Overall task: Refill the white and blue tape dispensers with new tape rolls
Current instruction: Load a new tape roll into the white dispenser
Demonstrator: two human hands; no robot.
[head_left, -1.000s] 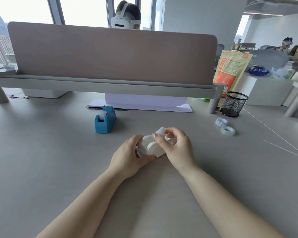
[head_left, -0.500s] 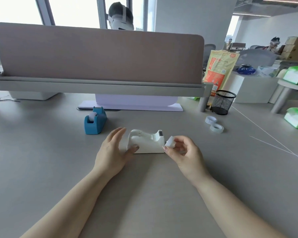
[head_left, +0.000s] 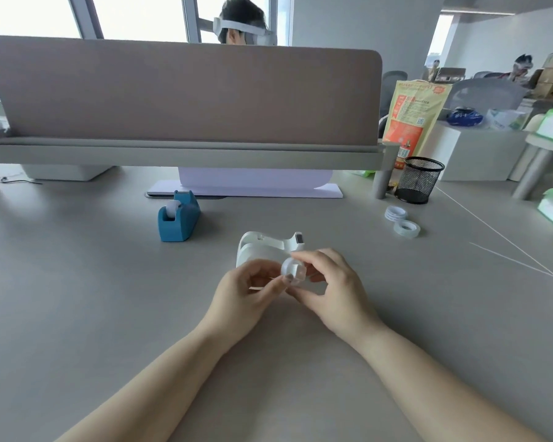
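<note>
The white tape dispenser [head_left: 262, 248] stands on the grey desk just beyond my hands, its cutter end pointing right. In front of it I hold a small white tape core [head_left: 292, 271]. My right hand [head_left: 331, 288] grips it from the right, and my left hand [head_left: 246, 291] pinches it from the left with thumb and fingertips. The blue tape dispenser [head_left: 179, 220] stands farther back on the left with a small white roll in it. Two new clear tape rolls [head_left: 401, 221] lie on the desk at the right.
A desk divider panel [head_left: 179, 90] runs across the back, with a person in a white headset behind it. A black mesh pen cup [head_left: 419, 180] and an orange-yellow bag [head_left: 411, 116] stand at the back right. Green packs lie at the far right edge.
The white dispenser was set down upright on the desk. My right hand took the core out to the right, then both hands came together on it in front of the dispenser.
</note>
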